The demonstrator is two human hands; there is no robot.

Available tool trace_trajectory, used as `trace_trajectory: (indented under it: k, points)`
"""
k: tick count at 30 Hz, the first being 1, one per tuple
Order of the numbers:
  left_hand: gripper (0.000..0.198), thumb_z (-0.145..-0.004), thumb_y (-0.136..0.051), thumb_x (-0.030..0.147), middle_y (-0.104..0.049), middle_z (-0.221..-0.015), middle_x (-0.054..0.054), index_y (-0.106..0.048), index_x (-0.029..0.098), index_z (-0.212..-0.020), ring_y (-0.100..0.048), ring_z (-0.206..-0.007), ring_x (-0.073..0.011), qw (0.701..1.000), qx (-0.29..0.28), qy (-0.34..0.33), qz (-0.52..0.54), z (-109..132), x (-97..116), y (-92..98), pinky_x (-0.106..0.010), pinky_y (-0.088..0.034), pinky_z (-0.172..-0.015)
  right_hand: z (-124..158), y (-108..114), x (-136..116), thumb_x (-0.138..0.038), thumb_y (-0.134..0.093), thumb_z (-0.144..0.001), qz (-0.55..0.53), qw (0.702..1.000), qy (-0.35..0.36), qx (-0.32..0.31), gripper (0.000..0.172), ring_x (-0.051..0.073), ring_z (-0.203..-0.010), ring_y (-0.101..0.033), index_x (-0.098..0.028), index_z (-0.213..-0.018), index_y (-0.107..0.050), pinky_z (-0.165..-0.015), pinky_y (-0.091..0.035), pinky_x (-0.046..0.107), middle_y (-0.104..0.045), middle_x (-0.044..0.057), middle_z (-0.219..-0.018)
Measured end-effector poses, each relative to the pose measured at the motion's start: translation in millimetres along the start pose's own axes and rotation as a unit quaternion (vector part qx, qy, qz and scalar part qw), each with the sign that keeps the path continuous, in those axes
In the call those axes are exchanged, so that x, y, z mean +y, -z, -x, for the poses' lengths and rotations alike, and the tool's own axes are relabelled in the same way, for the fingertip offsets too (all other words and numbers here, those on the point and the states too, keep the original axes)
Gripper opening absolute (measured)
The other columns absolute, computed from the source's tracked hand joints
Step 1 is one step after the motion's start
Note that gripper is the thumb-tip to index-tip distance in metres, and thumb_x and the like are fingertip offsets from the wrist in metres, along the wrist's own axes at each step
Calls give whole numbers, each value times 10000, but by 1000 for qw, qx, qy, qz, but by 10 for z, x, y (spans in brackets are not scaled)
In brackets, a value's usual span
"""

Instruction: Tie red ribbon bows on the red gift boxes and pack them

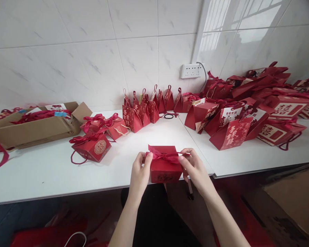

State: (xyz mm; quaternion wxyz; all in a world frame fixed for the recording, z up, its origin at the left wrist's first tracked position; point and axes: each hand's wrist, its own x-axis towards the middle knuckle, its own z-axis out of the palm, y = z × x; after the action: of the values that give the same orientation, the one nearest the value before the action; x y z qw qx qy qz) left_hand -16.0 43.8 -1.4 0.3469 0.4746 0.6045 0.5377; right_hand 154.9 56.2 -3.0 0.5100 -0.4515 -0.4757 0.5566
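Hands (142, 169) around box (167, 171) at table edge (67, 192)

On the right of the worktop (92, 178), the pale panel on the upper box (288, 106) reads 喜, as does the panel on the lower box (278, 132). A white card (231, 113) there appears to say 吾家有喜. At left, a tied box (92, 148) bears a round gold 囍 emblem. The near box's (166, 168) front mark is too dark to read.

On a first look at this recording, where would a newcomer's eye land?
Probably on the red box at the front edge of the white table, its ribbon bow between the left hand and right hand. Then perhaps the heap of red boxes at right, and the open cardboard carton at far left.
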Motion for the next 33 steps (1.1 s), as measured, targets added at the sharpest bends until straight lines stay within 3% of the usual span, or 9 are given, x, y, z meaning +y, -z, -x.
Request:
trace_trajectory:
  k: [5,11,14,16,18,22,25,30,33]
  points:
    - [324,-829,-545,468,-440,-627,52,-451,192,-688,-407,-570,-89,995,3,27,97,-16,-32,-55,-185,-348,-536,19,-87,86,-462,-594,-790,-25,1000,9,-2,313,61,-412,-423,-234,-948,-447,-328,-372,166,-485,-71,-634]
    - [266,-833,-569,414,-491,-653,50,-495,187,-716,-448,-599,-78,988,7,25,153,11,-64,-72,-170,-372,-565,59,12,69,-480,-569,-800,-15,999,-15,-30,331,62,-355,-387,-236,-990,-453,-317,-338,178,-460,-94,-556]
    - [245,-832,-575,391,-525,-682,41,-508,183,-723,-485,-633,-83,989,2,21,149,8,-60,-52,-171,-388,-589,46,190,-62,-472,-554,-817,82,995,22,53,324,57,-352,-363,-225,-1012,-480,-329,-319,190,-450,-87,-578]
    - [226,-830,-575,385,-552,-700,34,-523,184,-741,-515,-654,-93,990,-3,19,142,12,-51,-42,-177,-394,-592,-26,262,-204,-438,-547,-831,155,971,95,153,262,60,-397,-398,-219,-969,-508,-373,-354,204,-467,-63,-646]
    - [205,-827,-571,380,-578,-731,24,-543,186,-769,-546,-694,-110,992,-1,11,129,23,-39,-37,-186,-408,-610,-156,230,-355,-400,-545,-838,241,939,171,174,196,97,-521,-502,-211,-891,-547,-478,-436,238,-518,-16,-741]
    - [191,-827,-552,373,-610,-828,-7,-572,184,-828,-576,-805,-145,995,13,-5,97,63,-12,-31,-217,-440,-697,-478,-86,-535,-330,-597,-817,420,871,250,-46,166,189,-836,-587,-194,-727,-630,-806,-467,338,-577,61,-883]
    - [212,-831,-539,378,-620,-910,-38,-580,179,-893,-581,-861,-166,997,20,-1,68,119,7,-25,-245,-446,-741,-627,-303,-564,-340,-656,-779,489,830,212,-167,163,197,-804,-600,-182,-743,-665,-794,-459,337,-599,81,-903]
    - [139,-847,-505,316,-586,-979,-58,-547,186,-823,-570,-892,-172,997,45,-66,14,232,-10,-40,-265,-454,-749,-625,-389,-588,-256,-645,-770,486,820,174,-247,131,180,-742,-610,-191,-658,-667,-691,-447,287,-659,55,-868]
    - [96,-832,-508,252,-564,-961,-50,-499,193,-757,-554,-892,-166,992,66,-109,-21,272,-46,-56,-262,-455,-741,-595,-378,-585,-225,-599,-783,466,826,184,-256,163,170,-729,-612,-193,-633,-652,-671,-437,274,-678,44,-850]
